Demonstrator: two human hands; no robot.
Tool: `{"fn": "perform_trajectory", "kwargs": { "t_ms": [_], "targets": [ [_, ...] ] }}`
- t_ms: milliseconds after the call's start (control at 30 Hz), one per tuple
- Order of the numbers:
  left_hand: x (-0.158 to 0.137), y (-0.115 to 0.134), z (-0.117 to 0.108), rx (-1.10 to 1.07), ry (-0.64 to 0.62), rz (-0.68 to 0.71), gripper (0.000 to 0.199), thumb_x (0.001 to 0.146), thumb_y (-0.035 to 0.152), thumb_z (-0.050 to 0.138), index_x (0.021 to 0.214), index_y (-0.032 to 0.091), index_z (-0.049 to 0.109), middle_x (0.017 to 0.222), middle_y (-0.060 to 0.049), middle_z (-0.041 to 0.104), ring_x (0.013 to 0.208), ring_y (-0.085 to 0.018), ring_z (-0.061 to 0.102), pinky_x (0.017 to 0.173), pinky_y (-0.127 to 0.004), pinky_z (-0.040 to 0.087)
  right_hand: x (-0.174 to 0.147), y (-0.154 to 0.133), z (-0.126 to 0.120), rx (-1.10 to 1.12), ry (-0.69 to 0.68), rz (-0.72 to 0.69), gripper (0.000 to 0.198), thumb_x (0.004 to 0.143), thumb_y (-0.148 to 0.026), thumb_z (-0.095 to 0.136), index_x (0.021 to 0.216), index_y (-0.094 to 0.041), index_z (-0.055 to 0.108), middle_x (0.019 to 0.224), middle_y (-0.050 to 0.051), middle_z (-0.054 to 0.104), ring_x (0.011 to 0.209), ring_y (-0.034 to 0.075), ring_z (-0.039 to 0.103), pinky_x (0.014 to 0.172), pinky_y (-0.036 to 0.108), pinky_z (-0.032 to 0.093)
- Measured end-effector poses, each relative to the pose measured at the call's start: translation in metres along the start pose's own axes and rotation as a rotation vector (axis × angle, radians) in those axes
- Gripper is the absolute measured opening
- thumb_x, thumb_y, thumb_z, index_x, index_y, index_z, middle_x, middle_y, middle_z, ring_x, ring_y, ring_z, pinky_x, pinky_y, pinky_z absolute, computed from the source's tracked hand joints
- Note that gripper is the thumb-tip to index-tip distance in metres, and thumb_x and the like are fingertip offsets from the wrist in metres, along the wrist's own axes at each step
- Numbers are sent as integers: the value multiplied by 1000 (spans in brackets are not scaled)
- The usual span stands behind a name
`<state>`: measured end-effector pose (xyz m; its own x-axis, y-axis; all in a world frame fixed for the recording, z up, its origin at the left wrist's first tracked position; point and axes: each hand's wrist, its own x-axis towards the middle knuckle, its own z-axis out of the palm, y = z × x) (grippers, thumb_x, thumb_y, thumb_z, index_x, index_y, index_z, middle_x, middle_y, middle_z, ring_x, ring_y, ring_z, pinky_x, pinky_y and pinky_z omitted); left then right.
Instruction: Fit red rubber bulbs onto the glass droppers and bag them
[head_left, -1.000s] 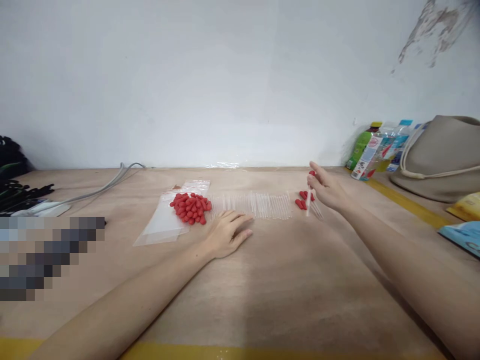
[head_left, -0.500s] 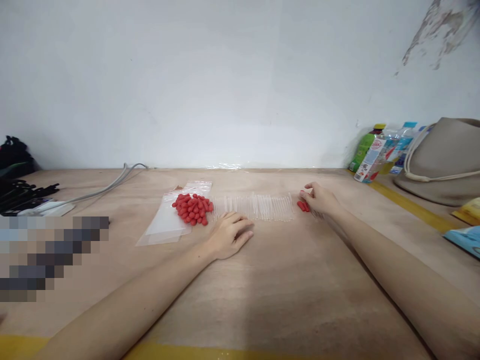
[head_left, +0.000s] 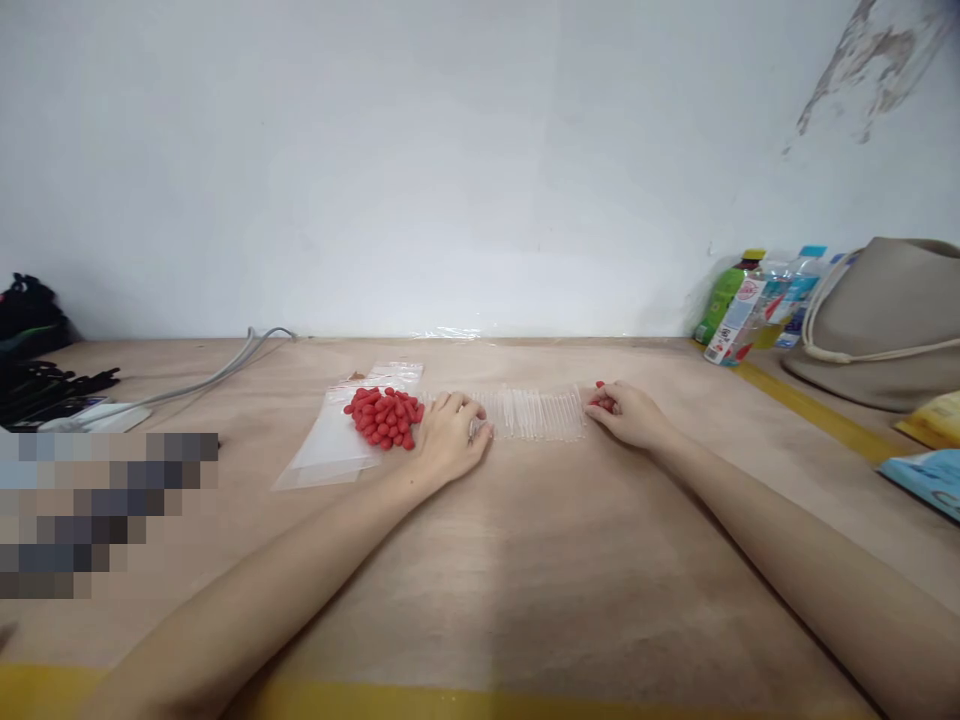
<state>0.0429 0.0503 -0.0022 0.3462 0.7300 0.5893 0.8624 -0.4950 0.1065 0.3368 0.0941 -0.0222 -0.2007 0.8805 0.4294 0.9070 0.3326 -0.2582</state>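
Note:
A row of slim clear tubes (head_left: 536,414), like dropper pipes, lies side by side on the wooden table. My left hand (head_left: 450,438) rests palm down over the row's left part, fingers bent and thumb apart; its palm is hidden. A heap of red rubber bulbs (head_left: 382,415) sits just left of that hand, partly over clear plastic zip bags (head_left: 322,455). Beyond the row's right end, my right hand (head_left: 626,412) has its fingers curled in around a red rubber bulb (head_left: 602,404). Another bit of red shows above its fingertips.
Drink bottles (head_left: 726,300) and a grey-beige bag (head_left: 881,310) with a cord stand at the back right. Blue and yellow packets (head_left: 926,480) lie at the right edge. A grey cable (head_left: 217,375) and black items (head_left: 52,370) are at left. Yellow tape (head_left: 360,700) marks the front edge.
My left hand has shifted slightly up and left over the tubes. My right hand has turned and moved a little left and down, its fingers now closed in around the red bulbs.

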Motion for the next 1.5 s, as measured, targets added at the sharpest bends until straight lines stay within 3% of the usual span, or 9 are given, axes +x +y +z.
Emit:
{"fn": "perform_trajectory", "kwargs": {
  "t_ms": [200,333,500,767,900,1033,1133,1267,1500],
  "targets": [
    [35,16,21,123,-106,-198,35,70,50,52,82,18,58,93,-9,53,96,-26,42,81,-38,31,-3,-21,0,314,49,89,17,73,-33,50,77,-18,55,67,2,57,55,12,48,52,24,38],
    [52,24,33,138,-192,-313,40,71,49,48,83,13,60,100,-14,50,100,-29,39,85,-40,28,-13,-49,5,474,188,99,24,77,-39,48,86,-18,52,67,1,57,54,12,48,51,24,38],
    [59,24,39,140,-195,-350,35,69,39,50,81,8,63,101,-19,50,100,-32,39,83,-41,29,-30,-84,10,478,312,-25,26,83,-34,41,101,-18,51,72,4,53,60,14,49,56,28,42],
    [67,16,38,97,-186,-402,27,64,36,56,69,10,63,90,-19,56,93,-34,47,76,-45,36,-37,-93,4,431,298,-155,12,80,-30,46,78,-20,53,72,4,53,66,16,50,58,29,42],
    [58,12,21,36,-174,-338,20,69,31,54,65,12,61,84,-16,57,91,-33,48,74,-44,38,-37,-92,7,450,279,-119,13,78,-31,50,72,-20,50,70,3,54,67,15,51,54,27,42],
    [24,7,-2,-56,-123,-161,13,79,25,46,80,16,56,89,-8,57,90,-23,50,78,-35,39,-36,-91,9,499,268,-42,14,77,-30,52,86,-19,51,82,4,57,65,14,55,55,27,45],
    [-5,-1,-11,-208,-53,64,10,83,22,43,83,16,51,85,-5,56,82,-18,51,74,-31,40,-37,-94,7,445,255,-139,17,78,-25,51,94,-20,56,93,7,56,76,16,56,65,31,47],
    [-27,-8,-12,-271,-55,89,8,84,22,43,85,18,50,81,-2,59,78,-16,53,71,-30,40,-41,-98,3,401,236,-268,15,80,-23,49,88,-23,62,90,6,56,83,18,54,71,34,47],
    [-28,-7,-8,-274,-29,203,15,87,23,41,94,21,55,88,-1,65,80,-15,58,75,-30,41,-45,-101,6,552,98,-302,19,81,-25,48,95,-24,61,86,4,57,76,15,55,69,32,48]
  ]
}}
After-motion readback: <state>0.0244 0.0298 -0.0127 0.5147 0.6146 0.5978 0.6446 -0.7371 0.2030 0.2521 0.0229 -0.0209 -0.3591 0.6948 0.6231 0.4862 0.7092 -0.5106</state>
